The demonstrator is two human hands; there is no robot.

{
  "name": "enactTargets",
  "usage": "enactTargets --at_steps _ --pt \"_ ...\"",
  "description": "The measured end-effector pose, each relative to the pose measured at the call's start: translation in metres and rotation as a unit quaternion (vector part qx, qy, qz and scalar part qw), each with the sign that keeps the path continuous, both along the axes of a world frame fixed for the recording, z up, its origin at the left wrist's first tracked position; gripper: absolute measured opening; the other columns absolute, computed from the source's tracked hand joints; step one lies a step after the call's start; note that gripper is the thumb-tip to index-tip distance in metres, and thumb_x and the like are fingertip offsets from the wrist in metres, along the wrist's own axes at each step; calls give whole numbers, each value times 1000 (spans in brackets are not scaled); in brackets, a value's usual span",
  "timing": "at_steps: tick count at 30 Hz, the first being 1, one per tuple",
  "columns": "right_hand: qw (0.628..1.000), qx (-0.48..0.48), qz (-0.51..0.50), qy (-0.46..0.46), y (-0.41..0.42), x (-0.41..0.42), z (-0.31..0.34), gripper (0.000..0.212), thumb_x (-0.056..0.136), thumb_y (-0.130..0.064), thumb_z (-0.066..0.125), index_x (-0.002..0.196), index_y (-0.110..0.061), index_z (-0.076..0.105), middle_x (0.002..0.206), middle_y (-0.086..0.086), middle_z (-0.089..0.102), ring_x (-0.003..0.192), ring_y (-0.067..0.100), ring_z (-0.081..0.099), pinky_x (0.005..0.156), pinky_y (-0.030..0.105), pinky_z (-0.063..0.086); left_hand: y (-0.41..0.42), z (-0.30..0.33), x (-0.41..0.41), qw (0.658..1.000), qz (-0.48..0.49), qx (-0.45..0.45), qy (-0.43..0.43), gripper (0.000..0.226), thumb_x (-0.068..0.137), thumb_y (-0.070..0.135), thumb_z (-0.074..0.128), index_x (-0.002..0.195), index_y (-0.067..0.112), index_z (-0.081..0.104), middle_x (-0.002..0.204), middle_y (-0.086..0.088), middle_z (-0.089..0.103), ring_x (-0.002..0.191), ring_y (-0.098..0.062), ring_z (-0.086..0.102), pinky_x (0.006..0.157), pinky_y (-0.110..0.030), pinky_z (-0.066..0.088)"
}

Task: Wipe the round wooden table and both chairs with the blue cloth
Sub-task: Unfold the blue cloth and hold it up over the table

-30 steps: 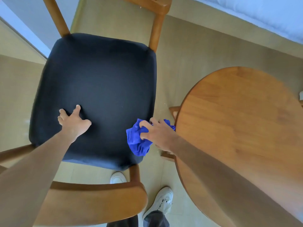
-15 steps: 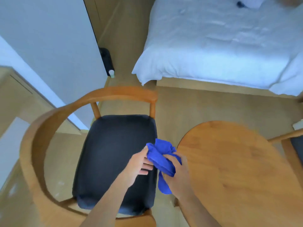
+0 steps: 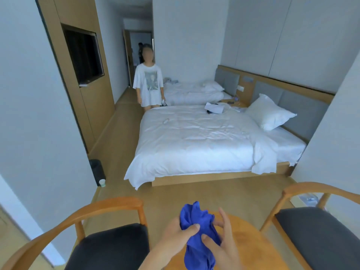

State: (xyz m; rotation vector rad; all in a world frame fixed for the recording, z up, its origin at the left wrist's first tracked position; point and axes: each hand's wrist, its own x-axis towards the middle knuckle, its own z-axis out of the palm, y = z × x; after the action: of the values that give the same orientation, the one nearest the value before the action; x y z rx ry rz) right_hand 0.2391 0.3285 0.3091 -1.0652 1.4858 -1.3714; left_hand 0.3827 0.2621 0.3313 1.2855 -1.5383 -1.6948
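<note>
Both hands hold cloth (image 3: 196, 232) bunched above table (image 3: 251, 242): left hand (image 3: 175, 238) pinching, right hand (image 3: 224, 240) gripping, fingers part-spread. Advice: fold flat pad before wiping.

Single head-worn wide-angle view, set above the round wooden table (image 3: 251, 242) at the bottom edge of the frame and facing forward across the room rather than steeply down. Near field: both hands with the blue cloth (image 3: 196, 230) sit close under the lens at bottom centre, one chair (image 3: 109, 248) at lower left and the other chair (image 3: 319, 230) at lower right. Far field: bed (image 3: 194, 137) at mid-frame, hallway at upper centre; wall lines bow toward the frame edges. No second view to overlap.
</note>
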Motion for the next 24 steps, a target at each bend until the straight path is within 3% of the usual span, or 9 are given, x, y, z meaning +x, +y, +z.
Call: enactTargets --at_steps 2,5,10,14,18,22,24 --pt "997 -1 26 71 13 -36 16 69 84 -5 69 140 -27 35 129 -5 45 119 8 51 98 29 46 14 17 -24 999 -24 -31 11 22 88 23 66 108 29 63 100 9 73 95 -7 67 88 -30 53" --pt "988 -31 47 146 34 -80 40 61 85 -19 72 137 -33 43 129 -11 52 119 7 51 99 29 45 37 35 -58 995 -64 -80 19 21 88 24 64 108 33 62 100 13 72 94 -3 67 79 -20 52" --pt "988 -61 70 122 67 -133 62 43 89 2 59 119 -28 56 113 -18 66 106 2 61 85 16 48 61 52 -101 991 -105 -76 11 16 93 20 57 107 20 65 101 2 72 97 -10 66 85 -28 52" --pt "988 -40 26 144 81 -170 68 40 93 1 52 119 -28 59 104 -14 70 101 6 64 84 24 51 62 64 -115 995 -58 -81 5 18 95 13 51 104 13 67 100 -7 73 98 -21 67 90 -40 50" --pt "984 -21 -44 172 91 -205 74 27 93 -4 51 103 -23 67 88 2 71 87 25 64 78 39 52 41 84 -106 991 -29 -124 -38 23 93 8 50 91 17 71 88 1 73 86 -16 67 79 -30 51" --pt "968 -32 -80 235 91 -233 84 27 88 -2 55 81 -27 64 65 -6 63 64 7 56 59 17 42 17 102 -94 977 -56 -178 -104 27 91 2 47 85 14 70 85 -7 70 80 -16 62 75 -29 47" --pt "962 -15 -73 262 84 -242 86 20 86 -1 57 78 -19 62 63 -2 58 64 15 53 58 24 39 9 108 -95 970 -62 -203 -121 30 90 0 47 87 15 72 90 -6 71 84 -17 63 76 -30 48"
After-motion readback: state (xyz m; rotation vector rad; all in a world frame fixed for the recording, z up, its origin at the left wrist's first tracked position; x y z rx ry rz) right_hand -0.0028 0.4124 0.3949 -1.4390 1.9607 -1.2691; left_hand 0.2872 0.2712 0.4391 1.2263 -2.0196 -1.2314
